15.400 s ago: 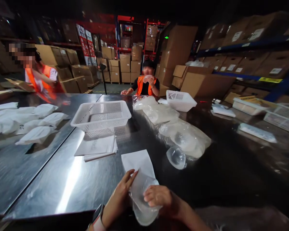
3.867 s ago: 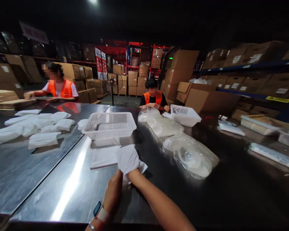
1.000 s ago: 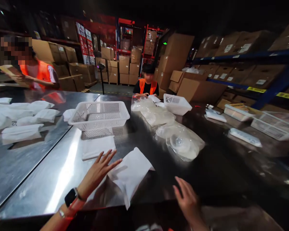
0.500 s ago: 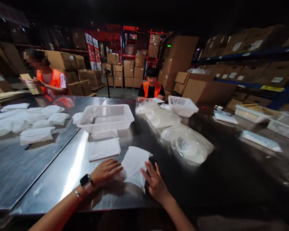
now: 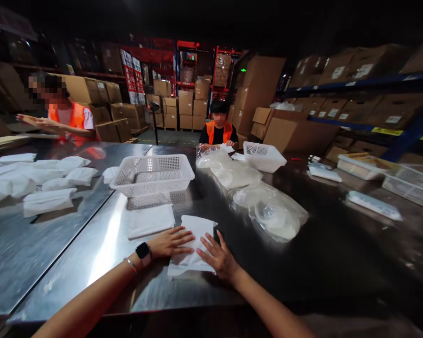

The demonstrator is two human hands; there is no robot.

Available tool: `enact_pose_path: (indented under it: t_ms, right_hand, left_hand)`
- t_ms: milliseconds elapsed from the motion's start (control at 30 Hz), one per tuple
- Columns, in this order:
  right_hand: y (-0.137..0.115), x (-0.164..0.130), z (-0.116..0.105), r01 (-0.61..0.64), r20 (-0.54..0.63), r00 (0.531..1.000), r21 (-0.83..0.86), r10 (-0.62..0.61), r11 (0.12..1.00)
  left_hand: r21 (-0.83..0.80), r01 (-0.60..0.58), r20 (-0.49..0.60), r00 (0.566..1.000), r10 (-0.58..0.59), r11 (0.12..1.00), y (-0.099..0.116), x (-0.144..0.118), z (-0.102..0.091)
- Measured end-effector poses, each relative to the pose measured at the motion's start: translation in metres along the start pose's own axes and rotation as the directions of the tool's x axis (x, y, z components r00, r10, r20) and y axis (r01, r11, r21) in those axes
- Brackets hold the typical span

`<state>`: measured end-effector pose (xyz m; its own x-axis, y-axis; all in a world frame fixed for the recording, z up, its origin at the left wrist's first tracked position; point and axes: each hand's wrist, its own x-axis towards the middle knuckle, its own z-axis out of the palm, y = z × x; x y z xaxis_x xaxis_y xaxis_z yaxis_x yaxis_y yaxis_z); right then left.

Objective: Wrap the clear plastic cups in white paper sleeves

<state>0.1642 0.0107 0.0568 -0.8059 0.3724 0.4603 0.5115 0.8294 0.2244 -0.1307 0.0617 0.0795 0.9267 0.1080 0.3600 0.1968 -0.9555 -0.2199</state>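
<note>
A white pouch (image 5: 196, 226) lies flat on the metal table before me. My left hand (image 5: 172, 242), with a watch on its wrist, rests on the pouch's left side, fingers stretched out. From the right, my right hand (image 5: 216, 256) lies on the pouch with its fingers spread. Both hands press on it and grip nothing. Just beyond my left hand is a flat stack of white pouches (image 5: 151, 220). What the pouch under my hands contains, if anything, cannot be made out.
A white perforated basket (image 5: 153, 188) stands behind the stack. Clear plastic bags with pale contents (image 5: 271, 211) lie to the right. Filled white pouches (image 5: 49, 202) cover the left side. Another basket (image 5: 266, 159) sits farther back. Two people in orange vests (image 5: 72, 117) work across the table.
My left hand has slid right onto the pouch, and my right hand has moved a little left over it. The pouch lies flatter and straighter. The person at left has lowered the cardboard-coloured piece.
</note>
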Motion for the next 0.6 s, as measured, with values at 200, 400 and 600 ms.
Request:
enact_pose_path:
  t_ms: [200, 400, 600]
  right_hand:
    - [0.008, -0.003, 0.000, 0.016, -0.094, 0.996, 0.075, -0.009, 0.997]
    - [0.012, -0.006, 0.007, 0.048, -0.065, 0.997, 0.075, -0.044, 0.996]
    - [0.028, -0.005, -0.022, 0.053, -0.145, 0.989, 0.243, -0.018, 0.969]
  left_hand:
    - [0.074, 0.020, -0.032, 0.999, -0.018, 0.997, 0.001, -0.005, 0.003]
    - [0.139, -0.046, -0.053, 0.997, 0.054, 0.989, 0.001, -0.005, -0.001]
    - [-0.119, 0.171, -0.194, 0.962, -0.192, 0.978, 0.016, 0.002, -0.019]
